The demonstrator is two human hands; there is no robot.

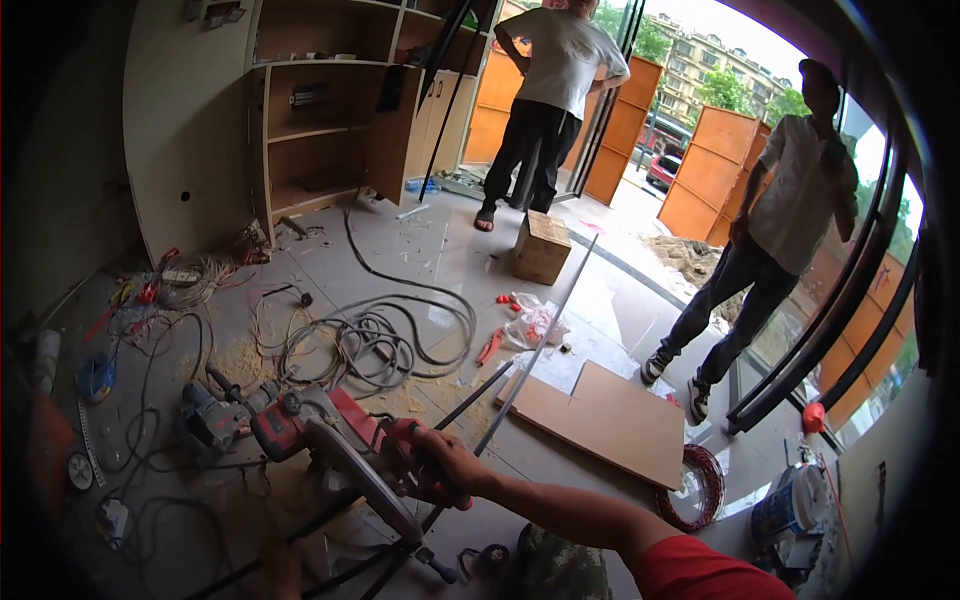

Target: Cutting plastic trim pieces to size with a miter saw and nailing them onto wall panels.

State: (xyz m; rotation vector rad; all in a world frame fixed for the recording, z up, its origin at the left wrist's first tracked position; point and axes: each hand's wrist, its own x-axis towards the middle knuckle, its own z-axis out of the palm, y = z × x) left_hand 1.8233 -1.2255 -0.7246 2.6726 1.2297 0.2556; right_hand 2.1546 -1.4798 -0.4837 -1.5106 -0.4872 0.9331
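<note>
My right hand is wrapped round the red handle of a cut-off saw, a red machine with a grey blade guard, low over the floor. A dark bar sticks out beyond the saw, and a similar length comes out on the near side toward the lower left. Down there, in shadow, my left hand is at that near length; its fingers are too dark to make out. Whether the blade touches the bar is hidden by the guard and my hand. A long thin rod slants from the doorway side down past the saw.
A grey power tool lies left of the saw, near coiled cable and sawdust. Wood panels, a cardboard box, a wire coil and a bucket stand right. Two people stand by the doorway.
</note>
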